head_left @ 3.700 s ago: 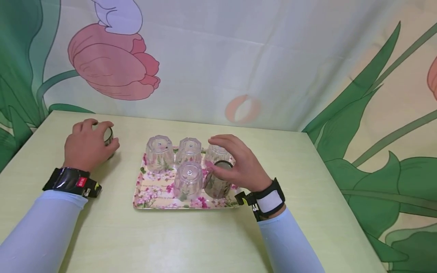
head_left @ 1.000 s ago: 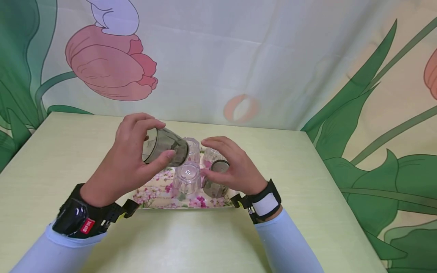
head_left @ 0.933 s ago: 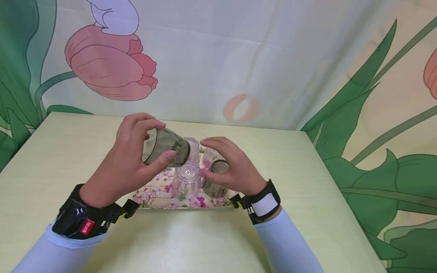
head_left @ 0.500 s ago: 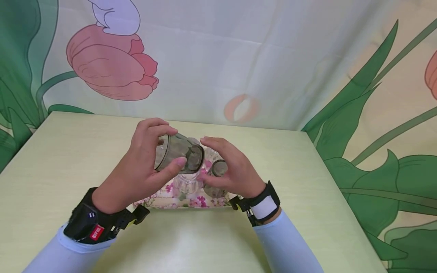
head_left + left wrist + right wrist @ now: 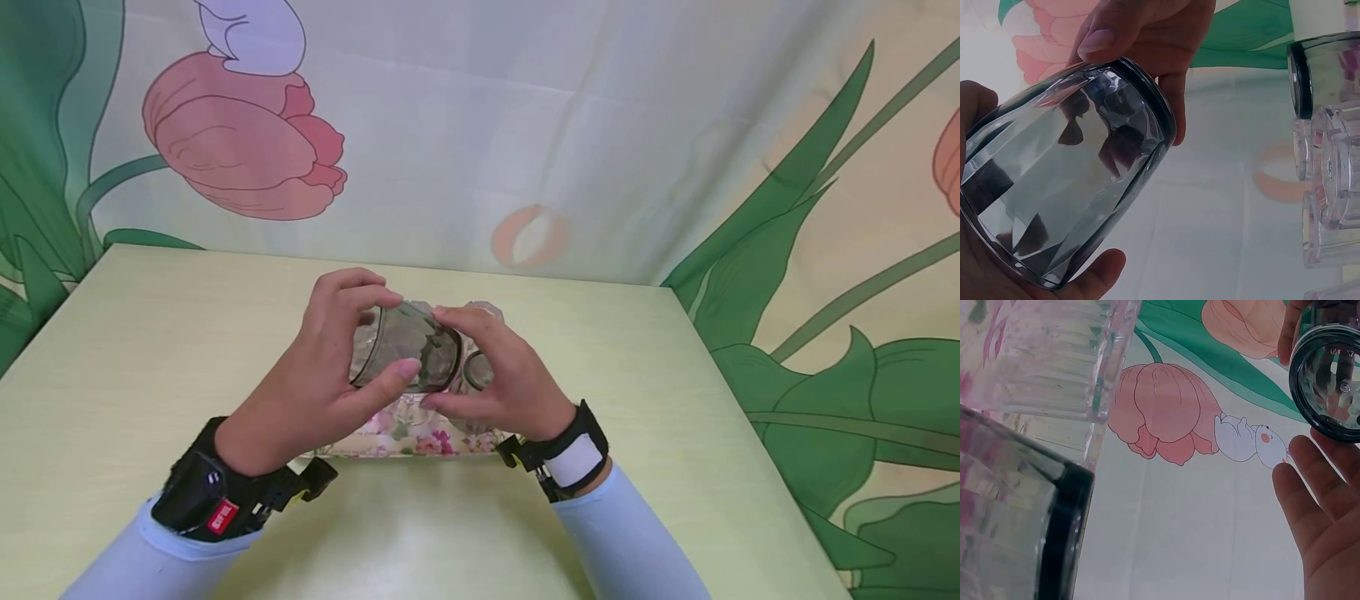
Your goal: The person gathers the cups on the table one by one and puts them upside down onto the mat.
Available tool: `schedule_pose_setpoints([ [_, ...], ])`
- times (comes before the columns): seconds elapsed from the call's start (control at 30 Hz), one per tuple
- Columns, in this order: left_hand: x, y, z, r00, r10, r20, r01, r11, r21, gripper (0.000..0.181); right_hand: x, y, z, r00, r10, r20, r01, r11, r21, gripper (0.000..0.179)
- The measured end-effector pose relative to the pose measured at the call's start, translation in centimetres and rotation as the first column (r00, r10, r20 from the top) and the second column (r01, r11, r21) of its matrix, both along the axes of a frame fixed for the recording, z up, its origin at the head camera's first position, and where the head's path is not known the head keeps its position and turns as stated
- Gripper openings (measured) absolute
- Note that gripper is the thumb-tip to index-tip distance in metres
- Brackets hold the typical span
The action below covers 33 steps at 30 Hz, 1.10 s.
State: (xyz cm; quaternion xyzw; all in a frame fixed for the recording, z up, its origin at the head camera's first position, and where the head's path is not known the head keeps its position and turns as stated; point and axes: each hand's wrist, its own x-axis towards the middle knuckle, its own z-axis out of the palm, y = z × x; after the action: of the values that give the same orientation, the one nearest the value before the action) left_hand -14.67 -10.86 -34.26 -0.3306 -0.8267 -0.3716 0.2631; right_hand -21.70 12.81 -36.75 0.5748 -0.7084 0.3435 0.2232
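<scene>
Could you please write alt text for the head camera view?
A left hand holds a smoky grey glass tilted on its side above a floral tray, while the right hand touches its base end. Other glasses stand behind the hands on a pale green table.

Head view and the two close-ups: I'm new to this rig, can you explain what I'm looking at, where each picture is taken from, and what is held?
No machine here: a person works with two bare hands, with a camera strapped to each wrist and one worn on the head.

The wide picture is the head camera, looking down at a pale green table. On it lies a flowered tray carrying clear glasses standing upside down and one smoky glass.

The left hand holds a second smoky glass, the tilted glass, above the tray. The right hand touches its base end with its fingers.

The left wrist picture shows that tilted glass close up. The right wrist picture looks up past the tray's glasses toward it.
</scene>
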Motion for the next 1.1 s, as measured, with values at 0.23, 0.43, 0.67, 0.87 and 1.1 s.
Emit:
schedule_pose_setpoints([
  [0.23,-0.1,-0.1,-0.1,1.000,-0.007,-0.003,0.007,1.000,-0.009,0.059,0.2,-0.2,0.0,1.000,-0.010,0.005,0.010,1.000,0.006,0.076],
  [0.43,-0.1,-0.2,-0.1,1.000,-0.018,-0.009,0.018,1.000,-0.014,0.059,0.3,-0.2,0.1,1.000,-0.007,-0.001,0.007,1.000,-0.010,0.074],
  [0.67,-0.1,-0.9,0.2,1.000,-0.006,0.026,0.006,1.000,-0.030,0.061,0.3,-0.2,0.4,1.000,-0.006,-0.025,0.005,1.000,-0.028,0.073],
  [0.87,-0.3,-1.3,0.4,1.000,-0.010,0.019,0.011,1.000,-0.024,0.060,0.1,-0.1,0.5,1.000,-0.023,-0.014,0.022,1.000,-0.017,0.073],
  [1.1,-0.3,-1.8,0.6,1.000,0.010,0.028,-0.010,1.000,-0.001,0.056,0.0,0.2,0.4,0.998,-0.057,0.001,0.057,0.998,0.007,0.073],
])
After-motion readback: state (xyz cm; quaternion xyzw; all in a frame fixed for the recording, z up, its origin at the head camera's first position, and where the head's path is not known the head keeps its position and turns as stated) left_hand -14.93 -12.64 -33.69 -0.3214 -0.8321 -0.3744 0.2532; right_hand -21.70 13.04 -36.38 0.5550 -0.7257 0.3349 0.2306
